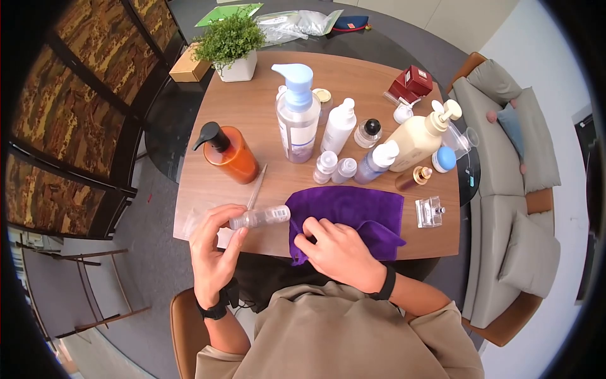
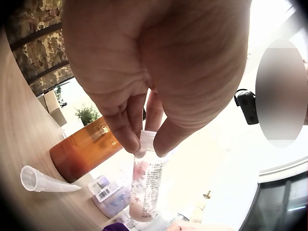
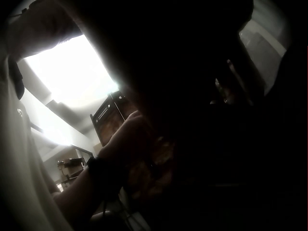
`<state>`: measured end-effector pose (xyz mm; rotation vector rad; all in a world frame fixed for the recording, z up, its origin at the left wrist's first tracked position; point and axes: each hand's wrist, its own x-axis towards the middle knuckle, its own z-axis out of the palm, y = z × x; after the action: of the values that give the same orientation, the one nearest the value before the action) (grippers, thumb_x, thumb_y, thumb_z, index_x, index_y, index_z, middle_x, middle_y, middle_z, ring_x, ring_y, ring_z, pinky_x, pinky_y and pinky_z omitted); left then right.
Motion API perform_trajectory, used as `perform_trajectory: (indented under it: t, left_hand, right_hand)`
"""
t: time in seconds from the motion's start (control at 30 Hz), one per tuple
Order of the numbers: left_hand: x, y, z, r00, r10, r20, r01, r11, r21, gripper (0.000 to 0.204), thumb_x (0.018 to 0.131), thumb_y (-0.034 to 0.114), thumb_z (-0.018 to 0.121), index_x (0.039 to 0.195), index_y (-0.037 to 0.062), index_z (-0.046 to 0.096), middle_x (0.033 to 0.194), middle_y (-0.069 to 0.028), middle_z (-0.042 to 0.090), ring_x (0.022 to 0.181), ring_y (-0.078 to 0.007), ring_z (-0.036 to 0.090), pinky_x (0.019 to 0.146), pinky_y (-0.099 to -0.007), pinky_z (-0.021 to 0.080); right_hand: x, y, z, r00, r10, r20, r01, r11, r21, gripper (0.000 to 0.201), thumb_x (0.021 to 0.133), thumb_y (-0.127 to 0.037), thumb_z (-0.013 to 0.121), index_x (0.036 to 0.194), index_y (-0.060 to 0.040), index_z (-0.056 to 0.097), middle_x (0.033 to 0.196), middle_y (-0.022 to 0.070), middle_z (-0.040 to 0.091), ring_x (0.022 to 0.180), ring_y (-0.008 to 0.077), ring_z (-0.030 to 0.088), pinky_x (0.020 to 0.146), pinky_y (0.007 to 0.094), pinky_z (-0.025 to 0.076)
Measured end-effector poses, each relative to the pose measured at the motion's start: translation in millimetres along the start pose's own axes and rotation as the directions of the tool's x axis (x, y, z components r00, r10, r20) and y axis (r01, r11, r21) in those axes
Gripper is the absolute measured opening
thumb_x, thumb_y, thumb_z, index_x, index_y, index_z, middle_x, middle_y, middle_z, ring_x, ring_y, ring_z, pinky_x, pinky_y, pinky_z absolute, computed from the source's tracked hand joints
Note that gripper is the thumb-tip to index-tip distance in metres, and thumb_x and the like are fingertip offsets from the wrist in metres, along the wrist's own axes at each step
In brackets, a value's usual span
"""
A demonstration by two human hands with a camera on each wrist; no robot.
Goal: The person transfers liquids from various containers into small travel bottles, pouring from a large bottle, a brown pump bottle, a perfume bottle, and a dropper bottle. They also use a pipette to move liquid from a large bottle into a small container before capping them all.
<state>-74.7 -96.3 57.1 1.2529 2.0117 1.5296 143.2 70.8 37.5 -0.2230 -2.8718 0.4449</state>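
Observation:
My left hand (image 1: 214, 252) pinches a small clear bottle (image 1: 260, 217) by its capped end, between thumb and fingertips. In the left wrist view this bottle (image 2: 146, 187) shows pink flowers and small print on its label. My right hand (image 1: 338, 249) has its fingers curled on a purple cloth (image 1: 353, 205), gripping its near left part by the table edge. The right wrist view is mostly dark and hides the grip. A clear tapered tube (image 2: 48, 182) lies beside the amber pump bottle (image 2: 82, 151); a clear plastic piece lies by the left hand.
On the wooden table (image 1: 208, 148) stand a blue-topped pump bottle (image 1: 298, 120), a cream pump bottle (image 1: 413, 142), several smaller bottles, a blue-lidded jar (image 1: 444, 159) and a square glass bottle (image 1: 429, 212). Farther back are a potted plant (image 1: 232, 47) and red boxes (image 1: 410, 83).

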Motion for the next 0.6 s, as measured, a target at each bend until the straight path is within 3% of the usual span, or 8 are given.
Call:
perform_trajectory:
  t: [0.2, 0.3, 0.33, 0.4, 0.43, 0.6]
  left_hand:
    - [8.8, 1.0, 6.6, 0.995, 0.102, 0.017, -0.103, 0.992, 0.079, 0.033, 0.092, -0.005, 0.082, 0.124, -0.0009, 0.077, 0.125, -0.0167, 0.080, 0.109, -0.0292, 0.075, 0.093, -0.0371, 0.059]
    - [13.1, 10.3, 11.6, 0.989, 0.131, 0.070, -0.138, 0.985, 0.105, 0.033, 0.091, -0.005, 0.082, 0.124, -0.0007, 0.077, 0.124, -0.0171, 0.079, 0.108, -0.0317, 0.075, 0.092, -0.0385, 0.059]
    - [13.7, 14.7, 14.2, 0.984, 0.138, 0.112, -0.152, 0.981, 0.123, 0.033, 0.091, -0.005, 0.082, 0.124, -0.0007, 0.077, 0.123, -0.0173, 0.079, 0.108, -0.0327, 0.075, 0.093, -0.0390, 0.059]
    - [14.7, 20.4, 22.4, 0.983, 0.126, 0.134, -0.139, 0.986, 0.088, 0.033, 0.091, -0.005, 0.082, 0.123, -0.0012, 0.077, 0.123, -0.0177, 0.079, 0.108, -0.0341, 0.075, 0.094, -0.0415, 0.059]
    - [16.7, 22.7, 26.7, 0.972, 0.160, 0.170, -0.171, 0.984, 0.049, 0.032, 0.091, -0.004, 0.082, 0.123, -0.0019, 0.077, 0.122, -0.0177, 0.079, 0.107, -0.0331, 0.075, 0.094, -0.0403, 0.059]
    - [19.3, 42.0, 45.1, 0.936, 0.259, 0.238, -0.237, 0.964, -0.117, 0.028, 0.089, -0.003, 0.082, 0.117, -0.0032, 0.078, 0.117, -0.0181, 0.080, 0.105, -0.0347, 0.077, 0.095, -0.0415, 0.060]
  right_hand:
    - [5.7, -9.4, 12.6, 0.999, -0.007, -0.033, 0.015, 0.966, 0.256, 0.034, 0.096, -0.019, 0.082, 0.125, -0.0050, 0.071, 0.103, 0.0099, 0.065, 0.094, 0.0290, 0.067, 0.082, 0.0430, 0.059]
    - [-9.7, -0.7, -9.8, 0.986, -0.156, 0.061, 0.108, 0.870, 0.481, 0.044, 0.095, -0.020, 0.086, 0.132, -0.0023, 0.071, 0.123, 0.0128, 0.072, 0.104, 0.0323, 0.071, 0.087, 0.0424, 0.060]
    - [-10.7, 2.6, -19.1, 0.985, -0.161, 0.066, 0.110, 0.871, 0.480, 0.044, 0.095, -0.020, 0.086, 0.132, -0.0023, 0.071, 0.123, 0.0128, 0.072, 0.104, 0.0323, 0.071, 0.087, 0.0424, 0.060]
    - [-3.4, 2.8, -52.8, 0.969, -0.007, -0.245, 0.102, 0.921, 0.376, 0.041, 0.092, -0.016, 0.087, 0.127, -0.0017, 0.071, 0.123, 0.0141, 0.071, 0.108, 0.0342, 0.070, 0.091, 0.0447, 0.060]
    - [3.6, 0.5, -68.2, 0.957, 0.029, -0.290, 0.077, 0.935, 0.346, 0.045, 0.089, -0.012, 0.089, 0.128, -0.0006, 0.069, 0.123, 0.0143, 0.070, 0.106, 0.0347, 0.069, 0.092, 0.0458, 0.059]
    - [-3.4, 12.0, -68.1, 0.982, 0.051, -0.181, 0.007, 0.952, 0.307, 0.055, 0.089, -0.011, 0.091, 0.135, 0.0014, 0.065, 0.122, 0.0147, 0.072, 0.104, 0.0358, 0.070, 0.090, 0.0447, 0.060]
